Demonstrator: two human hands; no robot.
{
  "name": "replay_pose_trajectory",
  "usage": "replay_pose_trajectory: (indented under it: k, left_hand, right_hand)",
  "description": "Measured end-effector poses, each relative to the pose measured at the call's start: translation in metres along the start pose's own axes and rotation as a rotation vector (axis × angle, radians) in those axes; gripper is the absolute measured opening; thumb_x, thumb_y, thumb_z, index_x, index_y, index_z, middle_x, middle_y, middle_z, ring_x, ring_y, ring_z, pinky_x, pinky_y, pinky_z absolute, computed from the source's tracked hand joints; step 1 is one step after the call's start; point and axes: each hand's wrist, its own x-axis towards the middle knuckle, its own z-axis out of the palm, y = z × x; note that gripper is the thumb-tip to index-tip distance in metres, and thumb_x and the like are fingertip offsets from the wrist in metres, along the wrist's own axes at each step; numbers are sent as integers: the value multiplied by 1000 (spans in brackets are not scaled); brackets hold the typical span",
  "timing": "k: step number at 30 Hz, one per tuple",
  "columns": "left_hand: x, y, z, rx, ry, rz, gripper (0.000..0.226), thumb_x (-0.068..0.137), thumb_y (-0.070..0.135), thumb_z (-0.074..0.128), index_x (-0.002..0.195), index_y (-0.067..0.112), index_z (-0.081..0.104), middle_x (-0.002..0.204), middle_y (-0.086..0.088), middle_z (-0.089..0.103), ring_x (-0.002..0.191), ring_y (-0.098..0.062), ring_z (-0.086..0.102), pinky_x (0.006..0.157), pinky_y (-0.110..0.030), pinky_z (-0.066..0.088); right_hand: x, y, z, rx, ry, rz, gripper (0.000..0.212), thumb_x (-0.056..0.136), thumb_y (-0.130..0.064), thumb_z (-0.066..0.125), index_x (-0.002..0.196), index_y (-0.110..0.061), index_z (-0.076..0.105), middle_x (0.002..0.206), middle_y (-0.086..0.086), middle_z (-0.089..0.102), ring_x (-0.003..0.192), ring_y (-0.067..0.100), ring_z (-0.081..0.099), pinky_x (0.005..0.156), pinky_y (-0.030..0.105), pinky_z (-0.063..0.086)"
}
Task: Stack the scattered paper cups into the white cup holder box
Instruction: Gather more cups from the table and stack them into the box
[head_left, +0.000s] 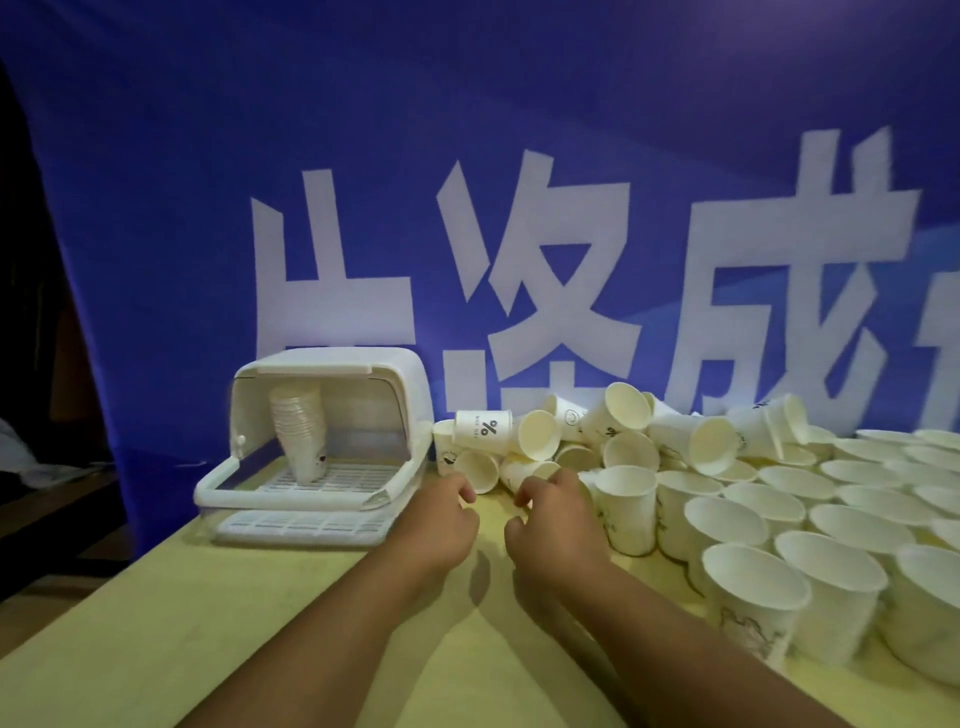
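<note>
The white cup holder box (400, 384) stands open on the yellow table (208, 623), with one stack of cups (300, 436) upright inside at its left. Right of the box lies a tumbled heap of cups (597, 436), too many to count, and further right are rows of upright cups (779, 545). My left hand (441, 525) hovers in front of the box's right corner, loosely curled and holding nothing. My right hand (556, 514) curls at a lying cup (511, 470), and I cannot tell if it grips it. A blue banner (467, 156) hangs behind the box.
</note>
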Motion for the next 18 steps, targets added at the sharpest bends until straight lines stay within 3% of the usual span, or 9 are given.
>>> replay_pose_trajectory:
  k: [2, 4, 6, 9, 14, 18]
  left_hand:
    - [3, 7, 22, 49, -139, 63, 36, 99, 25, 52, 132, 40, 50, 139, 1, 50, 109, -18, 59, 90, -34, 50]
    - [10, 13, 37, 100, -195, 147, 52, 101, 24, 50, 146, 47, 38, 151, 1, 33, 123, -22, 54, 102, -37, 48]
    - [17, 20, 46, 130, -228, 187, 62, 102, 20, 47, 152, 53, 30, 158, 0, 22, 134, -24, 49, 109, -39, 46]
    - [25, 26, 55, 181, -280, 190, 73, 99, 13, 48, 157, 52, 25, 167, 5, 9, 144, -26, 40, 113, -39, 42]
    - [32, 27, 63, 271, -248, 176, 84, 95, 11, 50, 165, 35, 10, 173, 8, -3, 146, -25, 39, 111, -39, 43]
    - [27, 22, 59, 185, -133, 142, 77, 96, 12, 51, 164, 25, 18, 172, 8, 12, 150, -20, 33, 116, -33, 36]
  right_hand:
    - [-9, 17, -1, -43, -20, 24, 41, 88, -30, 65, 128, -28, 63, 145, -3, 36, 110, 18, 58, 86, 30, 52]
    - [-11, 28, 0, -96, -86, 40, 50, 88, -27, 61, 138, -25, 54, 162, 1, 12, 118, 22, 58, 90, 33, 51]
    - [-7, 35, 1, -112, -146, 90, 62, 90, -25, 59, 148, -22, 40, 167, 3, -12, 121, 25, 57, 89, 35, 50]
    - [1, 37, 5, -92, -161, 110, 79, 90, -23, 59, 158, -20, 19, 163, 4, -32, 120, 24, 59, 85, 33, 49]
    - [10, 45, 9, -45, -175, 148, 92, 89, -28, 62, 160, -14, 6, 166, 4, -27, 128, 24, 55, 92, 33, 47]
    - [10, 44, 10, -53, -152, 146, 99, 89, -29, 62, 160, -5, -3, 168, 6, -19, 127, 25, 55, 95, 34, 47]
